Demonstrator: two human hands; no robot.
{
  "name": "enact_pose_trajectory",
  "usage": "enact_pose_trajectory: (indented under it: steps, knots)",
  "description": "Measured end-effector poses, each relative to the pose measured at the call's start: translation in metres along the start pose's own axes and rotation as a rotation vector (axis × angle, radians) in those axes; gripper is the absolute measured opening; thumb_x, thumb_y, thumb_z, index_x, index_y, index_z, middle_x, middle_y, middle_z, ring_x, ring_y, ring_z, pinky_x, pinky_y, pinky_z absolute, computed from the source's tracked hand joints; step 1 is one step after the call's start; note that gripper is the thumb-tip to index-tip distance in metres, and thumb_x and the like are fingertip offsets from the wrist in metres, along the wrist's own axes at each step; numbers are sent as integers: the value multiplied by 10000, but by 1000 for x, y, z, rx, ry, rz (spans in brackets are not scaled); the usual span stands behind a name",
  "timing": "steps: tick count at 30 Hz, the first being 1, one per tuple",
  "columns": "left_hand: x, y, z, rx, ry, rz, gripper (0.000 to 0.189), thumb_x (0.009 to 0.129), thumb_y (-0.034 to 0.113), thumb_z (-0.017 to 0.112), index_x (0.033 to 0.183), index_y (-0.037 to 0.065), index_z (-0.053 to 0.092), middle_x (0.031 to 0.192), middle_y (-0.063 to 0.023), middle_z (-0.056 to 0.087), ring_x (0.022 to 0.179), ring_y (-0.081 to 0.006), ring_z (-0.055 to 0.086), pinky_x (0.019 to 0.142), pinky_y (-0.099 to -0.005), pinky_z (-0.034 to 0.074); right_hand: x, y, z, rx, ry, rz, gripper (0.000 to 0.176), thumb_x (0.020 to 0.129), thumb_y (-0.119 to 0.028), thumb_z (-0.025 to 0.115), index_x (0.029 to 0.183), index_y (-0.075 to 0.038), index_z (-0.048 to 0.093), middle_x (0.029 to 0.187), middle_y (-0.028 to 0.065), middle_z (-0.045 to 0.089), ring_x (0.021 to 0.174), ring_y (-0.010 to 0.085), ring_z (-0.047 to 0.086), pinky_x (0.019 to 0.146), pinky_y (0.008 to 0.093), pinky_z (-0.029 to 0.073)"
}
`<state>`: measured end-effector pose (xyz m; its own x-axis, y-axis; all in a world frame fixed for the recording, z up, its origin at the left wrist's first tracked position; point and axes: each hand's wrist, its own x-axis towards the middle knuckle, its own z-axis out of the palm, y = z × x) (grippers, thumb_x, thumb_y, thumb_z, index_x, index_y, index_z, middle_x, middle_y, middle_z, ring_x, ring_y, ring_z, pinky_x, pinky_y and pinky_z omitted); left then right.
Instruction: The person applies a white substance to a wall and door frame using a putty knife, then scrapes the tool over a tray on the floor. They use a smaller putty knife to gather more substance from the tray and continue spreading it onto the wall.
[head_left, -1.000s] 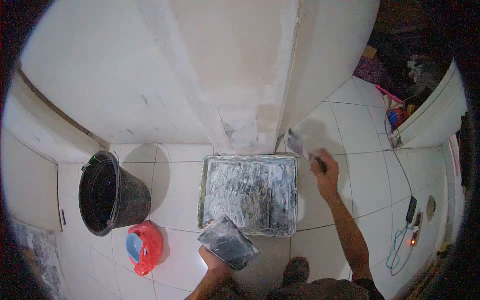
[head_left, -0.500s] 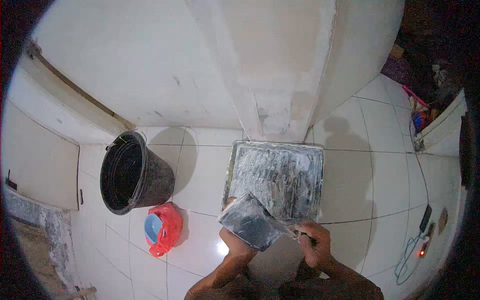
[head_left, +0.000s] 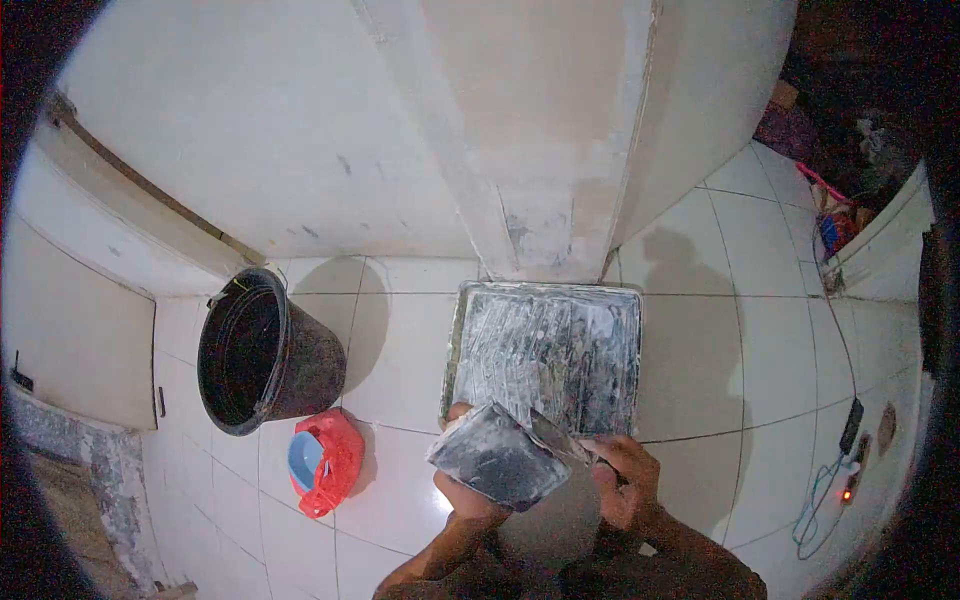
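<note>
My left hand (head_left: pixel 472 503) is wrapped around a dark, flat, roughly square board (head_left: pixel 497 462) smeared with white paste; most of its fingers are hidden under the board. In my right hand (head_left: pixel 630 480) is a putty knife (head_left: pixel 556 436), its blade slanting up to the left along the board's right edge. Just beyond both hands, a square tray (head_left: pixel 638 352) lies on the floor against the wall, streaked all over with white paste.
A black bucket (head_left: pixel 318 365) stands tilted in view to the left. Near it sits a red plastic bag (head_left: pixel 342 462) around a light blue bowl (head_left: pixel 304 460). A patched wall column (head_left: pixel 540 130) rises behind the tray. On the right lie a power strip (head_left: pixel 852 425) and cable.
The putty knife's blade has turned up and now shows clearly beside the board. The board has shifted slightly left and down. The whole view has moved a little.
</note>
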<state>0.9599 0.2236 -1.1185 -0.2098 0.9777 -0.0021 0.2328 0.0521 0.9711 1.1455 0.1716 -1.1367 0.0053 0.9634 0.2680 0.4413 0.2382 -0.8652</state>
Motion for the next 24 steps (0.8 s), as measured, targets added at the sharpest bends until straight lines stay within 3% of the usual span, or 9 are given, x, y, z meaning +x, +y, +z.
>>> enact_pose_trajectory:
  steps: [2, 3, 9, 11, 15, 17, 18, 20, 24]
  knots:
    - [0, -2, 0, -960, -77, -161, 193, 909, 145, 462, 1034, 2, 494, 894, -94, 573, 796, -183, 590, 707, -324, 519, 0, 7, 1, -56, 0, 16, 322, 785, -38, 612, 1107, -38, 628, 897, 159, 643, 778, 306, 636, 676, 361, 507]
    - [-1, -5, -2, -959, -80, -162, 193, 909, 145, 462, 1034, 2, 494, 894, -94, 573, 796, -183, 590, 707, -324, 519, -1, 9, 0, -112, -3, 30, 320, 788, -47, 618, 1107, -35, 627, 900, 153, 646, 790, 293, 639, 679, 359, 508]
    - [-1, 2, -3, -786, 185, -241, 230, 944, 209, 401, 1065, 37, 492, 932, -54, 566, 863, -157, 560, 748, -296, 471, -37, 19, -27, 736, -79, 688, 237, 895, -182, 555, 1040, -4, 617, 878, 86, 639, 781, 172, 606, 660, 331, 498]
    - [5, -25, -7, -240, 3, -91, 244, 949, 224, 383, 1051, 32, 492, 927, -57, 560, 863, -167, 557, 757, -308, 468, -33, 5, -32, 692, -175, 724, 275, 925, -252, 523, 1027, -5, 587, 800, 58, 583, 686, 128, 550, 573, 293, 443]
    - [1, 1, -8, -488, 25, 5, 259, 961, 243, 354, 1018, 31, 490, 929, -76, 564, 858, -179, 560, 765, -308, 467, -21, -18, -32, 551, -304, 750, 333, 964, -330, 483, 996, -8, 561, 734, 17, 509, 597, 82, 492, 481, 245, 381]
    - [5, 15, -1, 482, 63, -3, 117, 903, 159, 475, 909, 44, 499, 879, -96, 583, 736, -195, 576, 671, -335, 500, -16, -23, -30, 625, -293, 802, 334, 966, -333, 479, 988, -10, 562, 748, 15, 515, 605, 83, 495, 486, 245, 384]
    - [4, 7, -1, 484, 58, -1, 117, 903, 159, 475, 909, 44, 499, 879, -96, 583, 736, -195, 576, 671, -335, 500, -16, -25, -29, 700, -285, 850, 335, 969, -336, 476, 980, -12, 562, 761, 13, 522, 613, 85, 498, 490, 246, 386]
    - [2, -16, -4, -620, 51, -58, 209, 902, 273, 447, 852, 70, 443, 829, -115, 563, 701, -217, 559, 640, -347, 490, -24, -13, -24, 610, -309, 754, 329, 968, -329, 472, 974, -13, 563, 765, 15, 527, 611, 81, 492, 490, 248, 386]
    - [-3, -26, -5, -1018, -2, -132, 317, 982, 308, 310, 951, 32, 463, 874, -139, 568, 795, -222, 554, 744, -338, 474, -29, -9, -12, 627, -214, 891, 333, 966, -331, 474, 964, -11, 564, 759, 28, 555, 551, 77, 460, 465, 245, 374]
